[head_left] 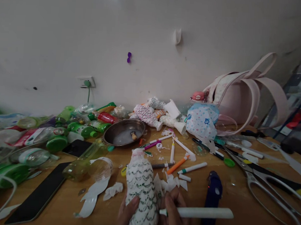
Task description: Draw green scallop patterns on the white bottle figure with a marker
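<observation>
My left hand grips the lower part of a bottle wrapped in white paper drawn with green scale marks; the bottle stands tilted away from me on the wooden table. At the bottle's right side, my right hand is closed on a white marker pen, whose tip touches the paper. White paper scraps lie just behind my right hand.
Loose markers, a dark blue glue gun, large scissors, a metal bowl, plastic bottles, two black phones, a patterned cloth and a pink bag crowd the table. A wall stands behind.
</observation>
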